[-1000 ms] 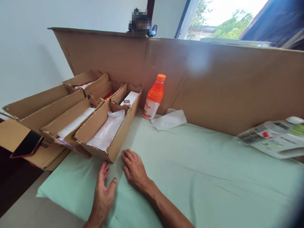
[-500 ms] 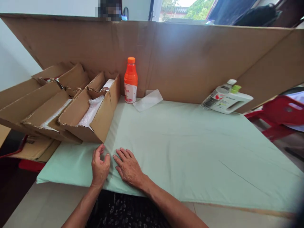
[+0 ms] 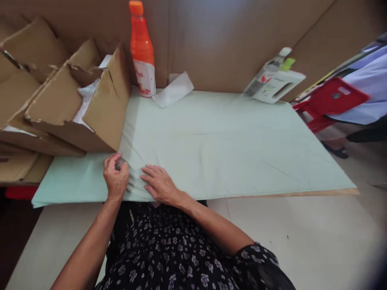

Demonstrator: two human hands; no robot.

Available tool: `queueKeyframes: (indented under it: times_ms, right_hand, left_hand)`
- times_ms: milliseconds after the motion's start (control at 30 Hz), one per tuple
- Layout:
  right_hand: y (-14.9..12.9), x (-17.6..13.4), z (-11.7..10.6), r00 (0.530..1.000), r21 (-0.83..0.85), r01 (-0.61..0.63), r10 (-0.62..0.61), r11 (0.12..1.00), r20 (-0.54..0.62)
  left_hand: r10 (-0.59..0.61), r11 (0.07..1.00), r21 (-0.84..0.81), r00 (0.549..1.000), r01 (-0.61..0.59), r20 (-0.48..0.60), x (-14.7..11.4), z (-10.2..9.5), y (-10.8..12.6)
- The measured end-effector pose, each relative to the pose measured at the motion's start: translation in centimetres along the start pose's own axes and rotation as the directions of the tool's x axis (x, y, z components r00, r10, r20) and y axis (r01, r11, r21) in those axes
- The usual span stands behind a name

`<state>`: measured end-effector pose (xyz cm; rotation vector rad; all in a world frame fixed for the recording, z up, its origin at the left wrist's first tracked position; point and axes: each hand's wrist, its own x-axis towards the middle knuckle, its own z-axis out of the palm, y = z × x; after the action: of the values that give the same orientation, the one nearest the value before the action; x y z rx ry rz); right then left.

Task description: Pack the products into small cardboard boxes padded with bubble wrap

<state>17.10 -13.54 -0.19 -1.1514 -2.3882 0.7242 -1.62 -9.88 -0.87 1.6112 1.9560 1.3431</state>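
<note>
My left hand [image 3: 116,177] rests on its side on the pale green cloth [image 3: 229,141], just in front of the nearest cardboard box [image 3: 104,106]. Its fingers curl loosely, with a gap to the thumb and nothing between them. Beside it, my right hand [image 3: 160,184] lies palm down near the table's front edge, fingers stretched out and empty. Bubble wrap [image 3: 87,100] shows inside the nearest box. An orange bottle [image 3: 143,52] with a white label stands upright behind the hands, next to a white sheet of paper [image 3: 174,89].
Further cardboard boxes [image 3: 24,92] crowd the left side. At the back right, a clear plastic bottle [image 3: 266,74] leans by a white jug [image 3: 279,86] with a handle. A cardboard wall [image 3: 217,52] closes off the back. Beyond the right edge are a red chair [image 3: 335,100] and another person's clothing [image 3: 367,88].
The view has tilted down, showing more of my patterned clothing and the floor. My left fingers have curled a little more; my right hand stays flat on the cloth.
</note>
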Motion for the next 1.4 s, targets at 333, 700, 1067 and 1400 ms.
queueKeyframes:
  times_ms: [333,700,1067,1400]
  right_hand:
    - [2.2,-0.4,-7.7,0.967,0.339,-0.161,0.079,0.927,0.243]
    - [-4.4,19.8,-18.5,0.963,-0.167,0.253,-0.231,0.953,0.137]
    - [-10.0,33.1,-17.4,0.903,-0.678,0.414,-0.179,0.607,0.391]
    - [-6.9,33.7,-15.0,0.859,-0.677,0.429,-0.039,0.598,0.510]
  left_hand:
    - [0.025,0.995,-0.093,0.997,-0.032,-0.070,-0.4,0.6,-0.3]
    - [0.041,0.988,-0.146,0.999,-0.040,0.000,-0.8,0.6,0.8]
    - [0.440,0.892,-0.046,0.887,-0.450,-0.143,5.2,-6.5,3.8]
    - [0.423,0.900,0.211,0.881,-0.382,-0.210,12.4,-11.7,5.9]
